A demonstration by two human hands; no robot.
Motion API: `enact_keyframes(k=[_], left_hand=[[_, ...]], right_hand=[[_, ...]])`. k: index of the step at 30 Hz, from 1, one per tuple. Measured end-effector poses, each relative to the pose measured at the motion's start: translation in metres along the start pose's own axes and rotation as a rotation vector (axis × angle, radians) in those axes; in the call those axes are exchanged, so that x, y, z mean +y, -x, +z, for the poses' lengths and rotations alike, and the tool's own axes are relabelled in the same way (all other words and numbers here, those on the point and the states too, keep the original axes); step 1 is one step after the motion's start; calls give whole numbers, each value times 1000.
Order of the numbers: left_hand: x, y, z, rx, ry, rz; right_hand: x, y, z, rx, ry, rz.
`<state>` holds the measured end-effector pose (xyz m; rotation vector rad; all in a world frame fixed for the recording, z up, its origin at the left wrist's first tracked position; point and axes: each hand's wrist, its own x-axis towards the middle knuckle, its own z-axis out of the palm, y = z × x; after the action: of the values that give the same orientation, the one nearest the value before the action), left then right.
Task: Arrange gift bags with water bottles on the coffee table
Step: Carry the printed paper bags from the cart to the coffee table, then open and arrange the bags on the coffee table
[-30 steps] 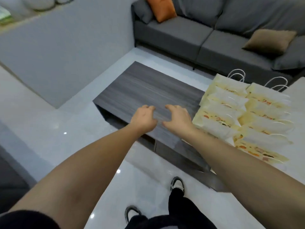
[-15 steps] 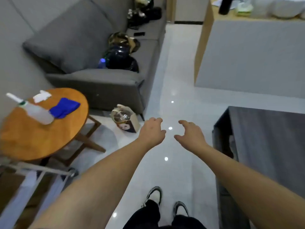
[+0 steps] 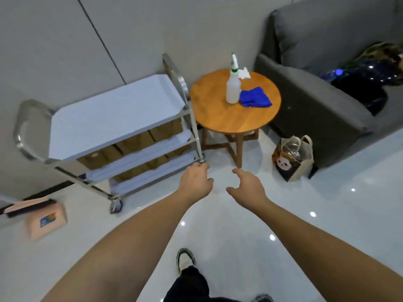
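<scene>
Water bottles nowhere visible yet, likely boxed on the cart (image 3: 122, 118); left hand (image 3: 195, 182) and right hand (image 3: 247, 186) loosely open, empty, best squared to one shelf.

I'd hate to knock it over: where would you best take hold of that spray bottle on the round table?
Grip the spray bottle round its narrow neck under the green collar, coming from the front-left. It stands upright, and the blue cloth crowds its right side.

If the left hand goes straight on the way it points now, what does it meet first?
Probably the cart: the left hand points at its near corner post, and the fingertips look almost on it, though depth is unclear.
</scene>
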<state>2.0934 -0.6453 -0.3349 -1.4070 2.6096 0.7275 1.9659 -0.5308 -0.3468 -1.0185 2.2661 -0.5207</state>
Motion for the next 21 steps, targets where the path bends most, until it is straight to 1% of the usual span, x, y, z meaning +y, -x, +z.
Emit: enact_keyframes(k=[4,8,11,16,21], left_hand=[[-76,-25,-32,24,55,-108],[-141,-49,-57,49,94,-167],[-178,-67,-67,40,107,-215],[-212,-111,-65,38,178,-295],[-228,-177,-38,91,284,-355]], right_hand=[[-68,-39,39,-65,38,-81],[-119,-71,79,-139,61,-86],[-146,-91,100,-188,85,-81],[-171,-145,118,-255,171,-105],[-176,-231,142,-329,201,-143]])
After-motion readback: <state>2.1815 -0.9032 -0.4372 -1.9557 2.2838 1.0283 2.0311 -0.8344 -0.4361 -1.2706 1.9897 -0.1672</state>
